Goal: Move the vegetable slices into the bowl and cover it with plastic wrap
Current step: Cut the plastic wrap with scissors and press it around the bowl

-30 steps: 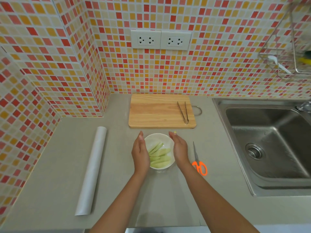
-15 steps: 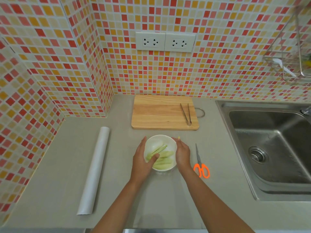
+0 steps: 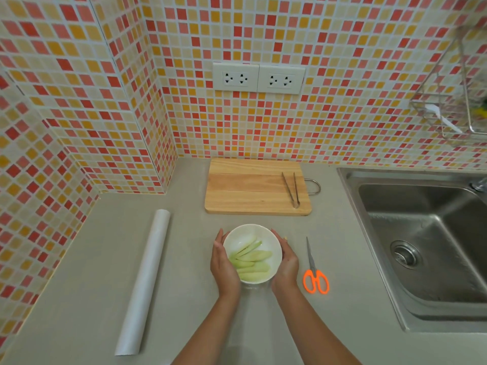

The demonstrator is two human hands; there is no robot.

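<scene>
I see my left hand (image 3: 222, 267) and right hand (image 3: 287, 264) cupped flat against opposite sides of the round white bowl (image 3: 266, 239) on the grey counter (image 3: 92, 272), fingers extended and pressed to its wall. Inside lie pale green vegetable slices (image 3: 251, 262), long axes running lower-left to upper-right. The white plastic wrap roll (image 3: 145, 280) lies well left, pointing away from me.

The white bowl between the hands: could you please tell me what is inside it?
The white bowl holds several pale green vegetable slices, lying lengthwise in its near half. Whether plastic wrap already covers it cannot be told; its outer sides are hidden by both hands.
</scene>
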